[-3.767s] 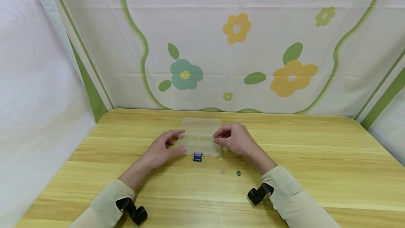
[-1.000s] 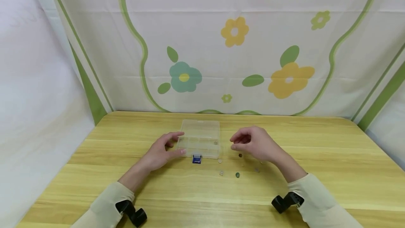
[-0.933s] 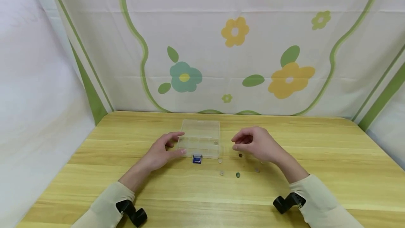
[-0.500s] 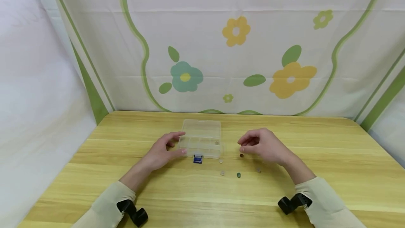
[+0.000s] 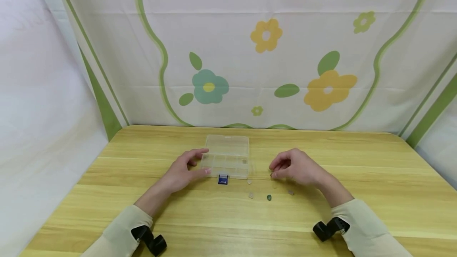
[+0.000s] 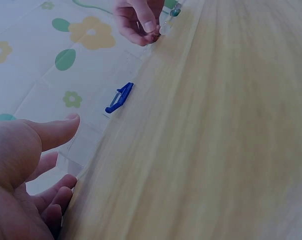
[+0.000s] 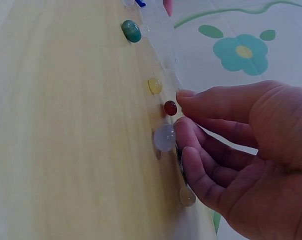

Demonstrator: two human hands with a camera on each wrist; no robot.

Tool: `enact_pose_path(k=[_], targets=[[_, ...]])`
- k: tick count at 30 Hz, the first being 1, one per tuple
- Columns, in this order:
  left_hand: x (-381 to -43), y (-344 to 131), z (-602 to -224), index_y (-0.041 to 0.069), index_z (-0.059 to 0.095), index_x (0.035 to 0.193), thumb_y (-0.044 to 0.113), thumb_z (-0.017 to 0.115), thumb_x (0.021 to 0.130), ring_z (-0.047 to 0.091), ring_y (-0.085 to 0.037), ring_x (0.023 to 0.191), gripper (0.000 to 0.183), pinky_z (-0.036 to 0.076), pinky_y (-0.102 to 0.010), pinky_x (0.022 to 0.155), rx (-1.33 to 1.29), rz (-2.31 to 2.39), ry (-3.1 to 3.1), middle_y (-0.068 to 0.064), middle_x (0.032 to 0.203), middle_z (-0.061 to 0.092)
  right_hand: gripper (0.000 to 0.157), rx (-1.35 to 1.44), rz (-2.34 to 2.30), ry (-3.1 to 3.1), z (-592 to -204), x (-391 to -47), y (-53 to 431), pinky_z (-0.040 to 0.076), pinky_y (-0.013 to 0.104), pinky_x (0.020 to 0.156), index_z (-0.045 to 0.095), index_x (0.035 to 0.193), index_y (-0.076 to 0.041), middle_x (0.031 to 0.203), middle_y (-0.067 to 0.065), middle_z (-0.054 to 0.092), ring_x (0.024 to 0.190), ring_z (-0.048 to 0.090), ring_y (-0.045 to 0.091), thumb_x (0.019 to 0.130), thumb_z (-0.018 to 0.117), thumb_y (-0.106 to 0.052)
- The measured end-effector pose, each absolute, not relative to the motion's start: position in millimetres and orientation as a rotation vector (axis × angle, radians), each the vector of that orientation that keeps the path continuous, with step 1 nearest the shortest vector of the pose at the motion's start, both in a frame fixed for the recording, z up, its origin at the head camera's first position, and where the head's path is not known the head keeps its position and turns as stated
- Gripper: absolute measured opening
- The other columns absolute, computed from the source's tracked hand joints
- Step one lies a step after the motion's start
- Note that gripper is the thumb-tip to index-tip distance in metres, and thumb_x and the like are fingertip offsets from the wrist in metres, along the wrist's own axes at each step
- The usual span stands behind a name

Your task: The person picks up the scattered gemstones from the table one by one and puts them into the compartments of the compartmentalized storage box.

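Note:
A clear plastic compartment box (image 5: 225, 161) stands with its lid raised; a blue latch (image 5: 223, 179) hangs at its front. My left hand (image 5: 183, 171) rests at the box's left side, thumb at the front corner and fingers near the hinge. A small stone (image 5: 244, 161) lies in a right-hand compartment. My right hand (image 5: 298, 166) is low over the table, its thumb and index fingertips right at a small dark red polished stone (image 7: 170, 107). A gap shows between those fingertips in the right wrist view, and the stone sits on the wood.
Around the right hand lie more small polished stones: a green one (image 5: 269, 197), a yellow one (image 7: 155, 85), a pale grey-violet one (image 7: 165, 138) and a brownish one (image 7: 187, 196). Two whitish stones, one (image 5: 249, 181) nearer the box, lie in front of it. A flowered curtain (image 5: 228, 50) hangs behind the table.
My right hand has gone from the box's right compartments out to the right, then down to the red stone. A stone now shows in the compartment. My left hand has stayed.

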State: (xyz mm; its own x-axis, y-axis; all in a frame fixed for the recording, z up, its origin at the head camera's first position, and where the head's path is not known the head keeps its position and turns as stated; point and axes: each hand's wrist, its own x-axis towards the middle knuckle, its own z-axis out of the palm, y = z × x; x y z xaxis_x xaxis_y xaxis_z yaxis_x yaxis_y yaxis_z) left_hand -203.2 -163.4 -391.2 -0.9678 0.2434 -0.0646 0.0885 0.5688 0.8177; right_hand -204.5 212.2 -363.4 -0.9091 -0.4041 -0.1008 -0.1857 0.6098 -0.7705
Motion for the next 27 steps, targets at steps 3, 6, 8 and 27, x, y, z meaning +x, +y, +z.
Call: enact_pose_path(k=[3,6,8,27], targets=[[-203.1,-163.3,-391.0,0.024,0.057,0.153,0.034,0.081,0.095,0.049,-0.029,0.121,0.063,0.043,-0.039,0.095,0.283,1.359,2.627,-0.01,0.147,0.057,0.014,-0.48,-1.178,2.572,-364.2,-204.1,211.5,0.056,0.025,0.075,0.079,0.101,-0.006,0.092,0.003,0.076,0.086,0.068,0.019,0.089,0.085,-0.011],[-202.3,-162.9,-390.6,0.024,0.057,0.152,0.034,0.081,0.095,0.05,-0.029,0.121,0.063,0.043,-0.04,0.095,0.288,1.364,2.626,-0.011,0.147,0.057,0.013,-0.478,-1.165,2.579,-365.0,-202.9,210.1,0.055,0.024,0.074,0.079,0.1,-0.007,0.092,0.003,0.075,0.085,0.067,0.017,0.089,0.085,-0.011],[-201.7,-162.7,-390.4,0.023,0.057,0.152,0.034,0.081,0.095,0.05,-0.029,0.12,0.063,0.042,-0.04,0.095,0.292,1.368,2.625,-0.011,0.147,0.057,0.012,-0.481,-1.159,2.578,-365.2,-201.8,209.1,0.055,0.024,0.073,0.079,0.1,-0.007,0.092,0.003,0.075,0.084,0.066,0.016,0.09,0.084,-0.012],[-199.6,-162.4,-388.0,0.024,0.057,0.153,0.034,0.081,0.095,0.049,-0.029,0.122,0.063,0.043,-0.04,0.096,0.282,1.374,2.618,-0.011,0.148,0.056,0.006,-0.488,-1.117,2.584,-367.3,-200.7,206.1,0.053,0.025,0.071,0.079,0.096,-0.008,0.087,0.003,0.073,0.08,0.064,0.016,0.091,0.083,-0.009]])
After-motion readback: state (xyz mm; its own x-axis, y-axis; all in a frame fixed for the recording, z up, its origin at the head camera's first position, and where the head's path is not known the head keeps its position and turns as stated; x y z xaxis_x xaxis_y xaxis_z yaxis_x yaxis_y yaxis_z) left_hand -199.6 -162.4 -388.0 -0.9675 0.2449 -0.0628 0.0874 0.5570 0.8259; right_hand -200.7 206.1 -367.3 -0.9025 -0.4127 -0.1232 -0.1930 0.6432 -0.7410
